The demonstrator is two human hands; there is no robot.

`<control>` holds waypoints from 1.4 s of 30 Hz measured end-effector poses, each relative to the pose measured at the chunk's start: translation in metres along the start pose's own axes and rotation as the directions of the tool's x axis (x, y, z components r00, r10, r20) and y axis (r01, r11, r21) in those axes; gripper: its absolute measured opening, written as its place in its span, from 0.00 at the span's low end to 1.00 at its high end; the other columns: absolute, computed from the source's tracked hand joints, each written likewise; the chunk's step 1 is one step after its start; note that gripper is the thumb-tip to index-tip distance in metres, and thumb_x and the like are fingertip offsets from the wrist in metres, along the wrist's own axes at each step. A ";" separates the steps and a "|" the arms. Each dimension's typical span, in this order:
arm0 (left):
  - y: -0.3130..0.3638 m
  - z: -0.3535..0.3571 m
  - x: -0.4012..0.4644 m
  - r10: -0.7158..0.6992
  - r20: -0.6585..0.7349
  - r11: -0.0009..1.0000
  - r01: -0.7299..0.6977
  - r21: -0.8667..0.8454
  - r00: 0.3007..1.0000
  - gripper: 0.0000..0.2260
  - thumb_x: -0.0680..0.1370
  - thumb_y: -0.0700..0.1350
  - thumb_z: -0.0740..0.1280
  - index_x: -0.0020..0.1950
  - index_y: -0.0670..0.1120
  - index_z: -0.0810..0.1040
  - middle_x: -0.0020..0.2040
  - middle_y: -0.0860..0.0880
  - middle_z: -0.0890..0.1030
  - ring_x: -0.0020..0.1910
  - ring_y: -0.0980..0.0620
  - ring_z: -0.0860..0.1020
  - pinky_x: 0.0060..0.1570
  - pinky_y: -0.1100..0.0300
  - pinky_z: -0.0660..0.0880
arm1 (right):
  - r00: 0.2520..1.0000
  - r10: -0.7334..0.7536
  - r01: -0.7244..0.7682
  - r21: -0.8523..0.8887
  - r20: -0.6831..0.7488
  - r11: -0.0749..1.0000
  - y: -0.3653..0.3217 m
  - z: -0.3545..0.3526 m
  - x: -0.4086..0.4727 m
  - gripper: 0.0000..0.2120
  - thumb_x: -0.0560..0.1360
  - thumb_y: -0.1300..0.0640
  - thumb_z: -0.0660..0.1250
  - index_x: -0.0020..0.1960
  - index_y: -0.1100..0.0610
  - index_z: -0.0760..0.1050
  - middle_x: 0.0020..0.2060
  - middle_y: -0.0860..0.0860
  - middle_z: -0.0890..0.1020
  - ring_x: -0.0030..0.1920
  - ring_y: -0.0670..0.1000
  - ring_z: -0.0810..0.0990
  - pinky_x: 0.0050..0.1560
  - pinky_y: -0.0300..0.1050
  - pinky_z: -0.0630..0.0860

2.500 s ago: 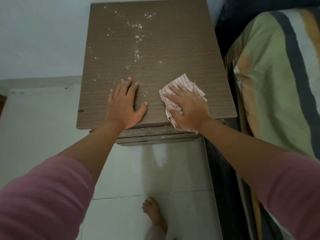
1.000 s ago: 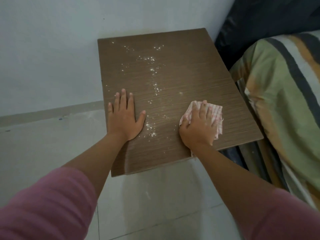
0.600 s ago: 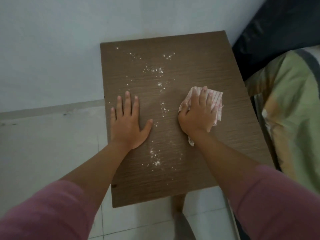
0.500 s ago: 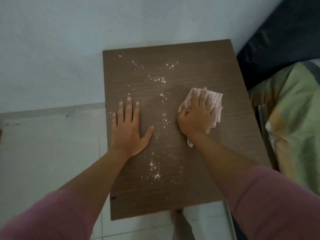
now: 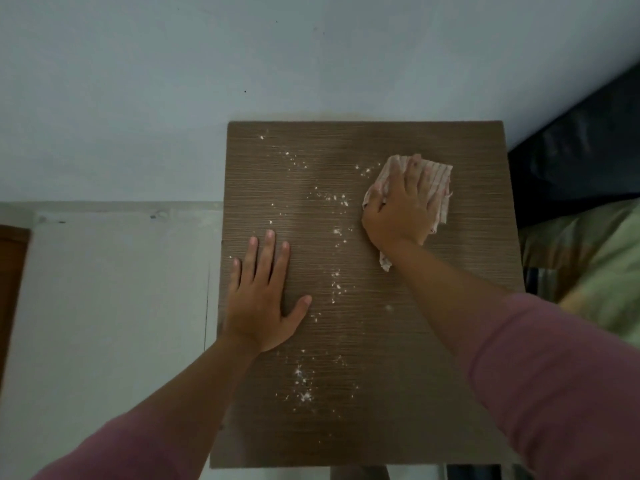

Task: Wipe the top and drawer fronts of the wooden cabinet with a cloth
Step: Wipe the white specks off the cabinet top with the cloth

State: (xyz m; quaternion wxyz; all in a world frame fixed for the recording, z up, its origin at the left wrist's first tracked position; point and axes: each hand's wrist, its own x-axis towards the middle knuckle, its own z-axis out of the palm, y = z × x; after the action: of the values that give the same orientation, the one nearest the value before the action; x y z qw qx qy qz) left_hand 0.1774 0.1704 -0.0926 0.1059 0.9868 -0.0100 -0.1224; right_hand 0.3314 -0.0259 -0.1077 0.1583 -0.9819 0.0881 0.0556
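The brown wooden cabinet top (image 5: 398,358) fills the middle of the head view, seen from straight above. White crumbs or powder (image 5: 303,386) lie in a scattered line down its middle. My right hand (image 5: 401,209) presses flat on a crumpled white cloth with red stripes (image 5: 438,178) at the far right part of the top. My left hand (image 5: 263,296) lies flat with fingers spread on the left side of the top, holding nothing. The drawer fronts are hidden below the top.
A pale wall (image 5: 242,64) stands right behind the cabinet. A bed with striped green bedding (image 5: 595,258) and a dark headboard (image 5: 581,157) is close on the right. Light floor tiles (image 5: 104,306) lie to the left, with a brown wooden edge (image 5: 10,289) at far left.
My right hand has slid the cloth away from me toward the far right of the top. The view has moved over the cabinet, hiding the drawer fronts. My left hand stays flat.
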 end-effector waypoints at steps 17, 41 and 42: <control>-0.001 0.002 -0.002 -0.014 -0.030 0.999 0.012 -0.047 0.999 0.38 0.73 0.66 0.58 0.76 0.48 0.52 0.77 0.47 0.49 0.76 0.46 0.46 0.71 0.43 0.49 | 0.827 -0.557 0.558 0.010 0.073 0.830 -0.025 0.002 0.058 0.26 0.76 0.46 0.54 0.74 0.48 0.62 0.75 0.51 0.60 0.76 0.54 0.55 0.74 0.57 0.50; -0.006 0.012 -0.007 0.017 -0.224 0.984 -0.056 -0.171 0.975 0.33 0.72 0.64 0.61 0.72 0.48 0.64 0.75 0.46 0.60 0.74 0.45 0.56 0.68 0.40 0.57 | 0.629 -0.770 0.772 0.032 0.113 0.635 -0.006 0.005 -0.041 0.22 0.76 0.46 0.56 0.69 0.48 0.70 0.72 0.52 0.68 0.73 0.56 0.63 0.74 0.58 0.53; -0.006 0.012 -0.009 0.018 -0.220 0.982 -0.058 -0.178 0.975 0.33 0.72 0.64 0.60 0.72 0.48 0.64 0.75 0.46 0.59 0.74 0.45 0.55 0.68 0.41 0.57 | 0.628 -0.770 0.773 0.021 0.109 0.634 -0.004 0.006 -0.048 0.22 0.76 0.46 0.57 0.69 0.48 0.70 0.72 0.51 0.68 0.73 0.56 0.64 0.74 0.58 0.54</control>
State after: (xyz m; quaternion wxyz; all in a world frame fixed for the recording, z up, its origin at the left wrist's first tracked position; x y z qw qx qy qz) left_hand 0.1661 0.1744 -0.1028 0.1990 0.9799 -0.0061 -0.0121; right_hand 0.2848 -0.0129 -0.1060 0.1578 -0.9227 -0.3499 0.0366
